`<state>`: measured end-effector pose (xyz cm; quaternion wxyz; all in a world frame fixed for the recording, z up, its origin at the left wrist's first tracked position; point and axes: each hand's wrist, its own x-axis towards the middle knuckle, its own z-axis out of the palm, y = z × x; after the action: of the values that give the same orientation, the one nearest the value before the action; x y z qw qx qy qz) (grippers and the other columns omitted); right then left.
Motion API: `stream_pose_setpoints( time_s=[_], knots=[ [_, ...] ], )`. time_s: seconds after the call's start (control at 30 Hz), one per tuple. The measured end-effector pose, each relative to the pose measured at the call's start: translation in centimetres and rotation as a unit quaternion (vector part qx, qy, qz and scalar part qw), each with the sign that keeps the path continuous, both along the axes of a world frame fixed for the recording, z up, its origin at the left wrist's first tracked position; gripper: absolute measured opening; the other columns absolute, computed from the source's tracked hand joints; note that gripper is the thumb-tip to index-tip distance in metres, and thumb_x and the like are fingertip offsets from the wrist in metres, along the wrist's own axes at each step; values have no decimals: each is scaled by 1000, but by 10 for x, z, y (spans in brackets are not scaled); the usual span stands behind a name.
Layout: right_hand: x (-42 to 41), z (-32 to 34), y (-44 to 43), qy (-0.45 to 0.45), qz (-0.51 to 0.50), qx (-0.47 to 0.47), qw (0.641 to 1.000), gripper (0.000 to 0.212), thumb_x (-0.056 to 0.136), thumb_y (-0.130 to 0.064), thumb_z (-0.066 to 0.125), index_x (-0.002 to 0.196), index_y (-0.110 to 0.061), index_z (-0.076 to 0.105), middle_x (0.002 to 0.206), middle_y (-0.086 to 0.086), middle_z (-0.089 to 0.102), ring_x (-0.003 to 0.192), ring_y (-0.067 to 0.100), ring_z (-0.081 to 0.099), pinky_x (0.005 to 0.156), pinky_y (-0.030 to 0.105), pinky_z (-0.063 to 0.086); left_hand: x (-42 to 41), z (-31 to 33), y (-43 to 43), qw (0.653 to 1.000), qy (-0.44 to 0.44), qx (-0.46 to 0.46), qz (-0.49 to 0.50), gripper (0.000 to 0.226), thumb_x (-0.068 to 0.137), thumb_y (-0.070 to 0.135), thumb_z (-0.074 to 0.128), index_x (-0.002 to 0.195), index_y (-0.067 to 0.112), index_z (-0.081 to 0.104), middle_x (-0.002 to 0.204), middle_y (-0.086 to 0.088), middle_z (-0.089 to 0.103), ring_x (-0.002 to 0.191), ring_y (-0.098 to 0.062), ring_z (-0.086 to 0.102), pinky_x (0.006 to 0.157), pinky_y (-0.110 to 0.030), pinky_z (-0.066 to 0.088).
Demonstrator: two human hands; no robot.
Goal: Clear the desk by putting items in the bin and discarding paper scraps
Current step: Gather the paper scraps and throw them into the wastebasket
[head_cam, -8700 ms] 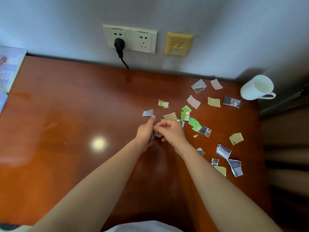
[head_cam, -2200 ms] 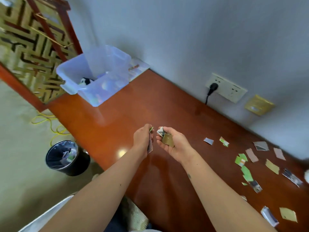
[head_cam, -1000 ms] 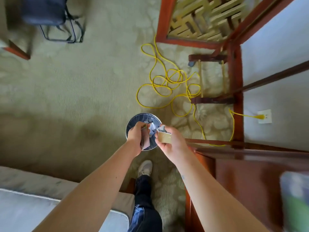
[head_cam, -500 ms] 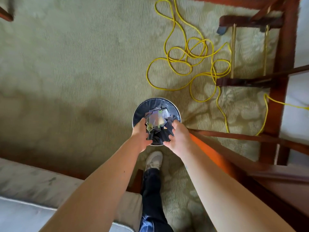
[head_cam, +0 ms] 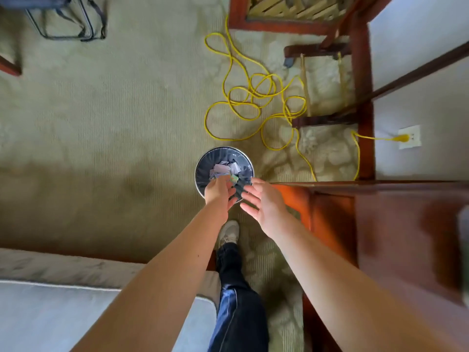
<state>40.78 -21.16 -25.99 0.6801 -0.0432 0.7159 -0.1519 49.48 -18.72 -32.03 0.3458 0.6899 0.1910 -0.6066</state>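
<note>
Illumination is soft, diffuse and moderately bright. The carpet (head_cam: 127,102) above the waste bin (head_cam: 203,168) is evenly lit; a broad dull shadow band lies left of the bin. Right of the bin, the desk (head_cam: 396,224) edge shows orange glare, and its top is smeared by blur. The left hand (head_cam: 218,194) and right hand (head_cam: 266,201) at the bin are slightly soft. Lines far from the bin bow.

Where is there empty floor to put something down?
The green carpet left of the round black wastebasket is bare, as far as the pale cushioned seat. Beyond and right of it, crowded: looped yellow cable and the reddish wooden desk. The left hand and right hand hover over the basket.
</note>
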Motion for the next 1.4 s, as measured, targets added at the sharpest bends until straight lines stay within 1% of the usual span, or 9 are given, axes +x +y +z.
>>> stream_pose_setpoints(
  time_s=[0.07,0.13,0.27,0.4,0.63,0.7,0.9,1.27,1.4],
  knots=[
    [-9,33,13,-13,-24,-21,999,34,102,-12,40,132,-2,53,136,22,55,119,35,58,97,40,48,-12,29,10,1000,4,-30,-6,13,92,20,55,96,16,66,94,-2,69,78,-16,65,66,-29,54],
    [-20,64,29,-14,-31,-53,998,32,102,-12,40,129,-3,54,127,18,61,96,27,63,84,35,52,-24,60,22,998,5,-61,-17,14,91,19,56,98,14,68,90,-2,70,70,-16,64,59,-27,51],
    [-50,122,72,6,-37,-126,991,22,98,-6,43,113,-7,60,80,9,60,59,15,51,55,23,43,-54,125,55,990,-13,-129,-62,11,91,16,56,90,13,67,90,-9,69,69,-21,63,60,-30,50],
    [-96,164,135,46,-30,-220,974,16,95,-6,49,93,-15,62,70,1,57,49,11,46,49,21,37,-90,180,102,977,-25,-188,-98,14,91,11,52,87,13,65,82,-5,66,67,-17,61,58,-27,50],
    [-198,224,248,152,-94,-328,927,17,91,-8,52,98,-19,62,84,1,62,65,12,52,55,23,42,-184,248,190,945,5,-249,-213,14,94,11,50,97,11,64,74,-3,61,54,-12,57,46,-19,48],
    [-226,236,279,180,-119,-344,914,17,90,-8,52,98,-20,62,88,0,63,69,13,54,56,24,43,-217,268,217,930,6,-268,-253,17,95,10,49,103,7,63,77,-6,61,59,-15,56,49,-20,48],
    [-307,255,365,262,-172,-356,881,19,88,-12,54,103,-21,61,103,2,66,98,22,63,86,40,52,-302,307,285,869,18,-313,-382,15,97,12,47,103,11,61,82,-6,61,68,-16,57,68,-27,51],
    [-409,262,502,324,-350,-295,828,23,88,-6,54,108,-15,59,101,6,63,87,16,58,80,34,48,-426,333,382,755,69,-318,-569,11,95,15,50,94,15,61,79,-2,62,65,-14,58,61,-25,50],
    [-427,261,535,343,-418,-251,803,22,87,-13,56,107,-23,60,104,1,65,90,16,62,85,39,52,-458,337,404,699,85,-303,-642,9,95,15,52,94,15,61,80,-3,63,65,-14,58,61,-26,49]
  ],
)
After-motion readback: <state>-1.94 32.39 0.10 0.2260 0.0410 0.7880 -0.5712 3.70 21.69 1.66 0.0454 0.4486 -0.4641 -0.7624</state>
